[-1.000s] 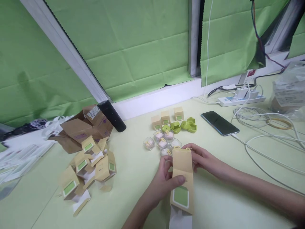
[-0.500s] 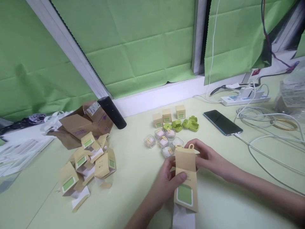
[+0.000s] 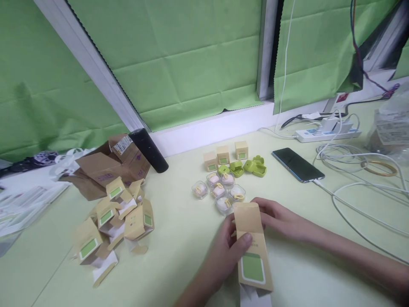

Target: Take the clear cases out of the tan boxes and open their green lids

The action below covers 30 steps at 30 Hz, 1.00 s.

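Open box (image 3: 254, 262) — clasping it in the left hand (image 3: 226, 255), holding the right hand (image 3: 277, 217) behind its flap (image 3: 247, 218), can't tell if grasping; best pressing lightly, avoiding creases.

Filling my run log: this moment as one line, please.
left hand: holds open box; right hand: behind upper flap, partly hidden; beyond: clear cases; right of cases: phone, cable attached
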Available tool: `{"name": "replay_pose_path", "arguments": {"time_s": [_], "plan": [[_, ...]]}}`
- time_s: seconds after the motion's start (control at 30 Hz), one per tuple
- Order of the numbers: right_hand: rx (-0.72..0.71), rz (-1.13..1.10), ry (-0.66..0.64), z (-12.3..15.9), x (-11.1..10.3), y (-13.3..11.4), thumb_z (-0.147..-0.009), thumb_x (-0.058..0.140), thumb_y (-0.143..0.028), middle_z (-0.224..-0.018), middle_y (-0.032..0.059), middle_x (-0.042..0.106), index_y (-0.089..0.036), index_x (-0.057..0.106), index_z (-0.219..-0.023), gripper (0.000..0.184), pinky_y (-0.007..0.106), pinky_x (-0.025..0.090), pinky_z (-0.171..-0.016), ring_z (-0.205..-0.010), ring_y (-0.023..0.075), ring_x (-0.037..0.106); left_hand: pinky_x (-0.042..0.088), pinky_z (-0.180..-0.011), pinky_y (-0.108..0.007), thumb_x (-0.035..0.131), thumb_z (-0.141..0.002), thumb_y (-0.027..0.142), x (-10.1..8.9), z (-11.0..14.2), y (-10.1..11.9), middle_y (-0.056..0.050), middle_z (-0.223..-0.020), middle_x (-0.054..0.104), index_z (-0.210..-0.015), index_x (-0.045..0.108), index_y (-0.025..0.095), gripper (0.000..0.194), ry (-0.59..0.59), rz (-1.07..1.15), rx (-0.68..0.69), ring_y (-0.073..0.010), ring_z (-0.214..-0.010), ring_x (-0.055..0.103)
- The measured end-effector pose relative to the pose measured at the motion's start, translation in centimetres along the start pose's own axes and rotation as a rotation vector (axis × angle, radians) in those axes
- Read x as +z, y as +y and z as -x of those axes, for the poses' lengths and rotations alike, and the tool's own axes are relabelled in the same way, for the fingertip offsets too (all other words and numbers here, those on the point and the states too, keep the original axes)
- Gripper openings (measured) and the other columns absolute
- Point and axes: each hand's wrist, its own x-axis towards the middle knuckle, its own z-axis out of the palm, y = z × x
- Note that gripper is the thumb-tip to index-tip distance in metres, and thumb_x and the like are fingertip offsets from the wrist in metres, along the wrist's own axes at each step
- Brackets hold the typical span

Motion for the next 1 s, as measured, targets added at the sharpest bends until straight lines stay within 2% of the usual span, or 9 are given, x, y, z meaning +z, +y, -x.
{"name": "replay_pose_path", "arguments": {"time_s": [0.2,0.3,0.4,0.47,0.6,0.67,0.77,0.87,1.0], "plan": [[0.000,0.162,-0.019,0.0,-0.1,0.4,-0.092,0.034,-0.057,-0.083,0.0056,0.062,-0.017,0.063,-0.086,0.049,0.038,0.048,-0.078,-0.081,0.0216,0.058,0.046,-0.081,-0.033,0.062,-0.081,0.038,-0.1,-0.1,0.0,-0.011,-0.114,0.061,-0.115,0.050,0.016,0.042,0.074,-0.014,0.010,-0.0246,-0.102,0.059],[-0.072,0.324,0.051,0.7,-0.3,1.1,-0.094,0.024,-0.059,-0.104,0.0100,0.058,-0.018,0.057,-0.113,0.056,0.041,0.048,-0.085,-0.092,0.0224,0.058,0.046,-0.083,-0.034,0.059,-0.082,0.040,-0.1,-0.1,0.4,-0.011,-0.115,0.061,-0.114,0.048,0.018,0.040,0.165,0.019,0.021,-0.0261,-0.105,0.058],[-0.422,0.569,0.038,1.7,-0.3,1.6,-0.075,0.053,-0.070,-0.129,0.0150,0.044,-0.021,0.029,-0.141,0.086,0.042,0.045,-0.095,-0.115,0.0279,0.049,0.046,-0.083,-0.036,0.056,-0.083,0.044,-0.1,0.0,0.9,-0.011,-0.112,0.062,-0.111,0.046,0.018,0.040,0.311,0.047,0.033,-0.0265,-0.104,0.059],[-0.744,0.773,-0.050,2.2,0.1,1.5,-0.065,0.070,-0.063,-0.127,0.0137,0.046,-0.024,0.033,-0.140,0.092,0.040,0.044,-0.098,-0.119,0.0286,0.046,0.046,-0.085,-0.036,0.055,-0.083,0.045,-0.1,0.1,1.1,-0.010,-0.111,0.062,-0.108,0.045,0.019,0.038,0.371,0.065,0.068,-0.0259,-0.104,0.058],[-1.152,1.050,-0.096,2.7,1.3,0.6,-0.080,0.070,-0.033,-0.108,0.0059,0.063,-0.027,0.060,-0.117,0.038,0.040,0.037,-0.104,-0.111,0.0236,0.054,0.045,-0.087,-0.035,0.052,-0.086,0.044,-0.1,0.3,1.1,-0.007,-0.110,0.061,-0.104,0.042,0.020,0.031,0.385,0.078,0.135,-0.0221,-0.102,0.058],[-1.173,1.100,-0.044,2.8,1.7,0.2,-0.086,0.061,-0.019,-0.100,0.0042,0.068,-0.023,0.064,-0.112,0.026,0.037,0.040,-0.102,-0.104,0.0203,0.058,0.045,-0.086,-0.034,0.051,-0.087,0.042,0.1,0.4,1.1,-0.006,-0.108,0.061,-0.103,0.041,0.021,0.029,0.378,0.062,0.150,-0.0206,-0.099,0.058],[-1.094,1.139,0.024,2.8,1.8,0.3,-0.090,0.054,-0.012,-0.096,0.0027,0.071,-0.023,0.062,-0.117,0.030,0.029,0.046,-0.094,-0.095,0.0164,0.063,0.045,-0.083,-0.032,0.052,-0.086,0.041,0.5,0.5,1.0,-0.005,-0.105,0.060,-0.103,0.041,0.021,0.028,0.338,0.030,0.164,-0.0192,-0.097,0.058],[-1.080,1.149,0.113,2.9,1.7,1.0,-0.088,0.057,-0.010,-0.094,0.0025,0.071,-0.025,0.060,-0.120,0.036,0.032,0.047,-0.093,-0.094,0.0170,0.063,0.045,-0.083,-0.031,0.053,-0.086,0.040,0.7,0.5,0.9,-0.005,-0.104,0.059,-0.103,0.041,0.021,0.028,0.306,0.013,0.162,-0.0187,-0.097,0.057],[-1.121,1.116,0.048,3.1,1.7,1.7,-0.090,0.053,-0.008,-0.092,0.0022,0.071,-0.023,0.060,-0.120,0.035,0.034,0.044,-0.097,-0.096,0.0166,0.063,0.045,-0.085,-0.033,0.049,-0.088,0.041,0.7,0.5,0.9,-0.006,-0.108,0.060,-0.104,0.040,0.021,0.027,0.343,0.059,0.140,-0.0205,-0.100,0.057]]}}
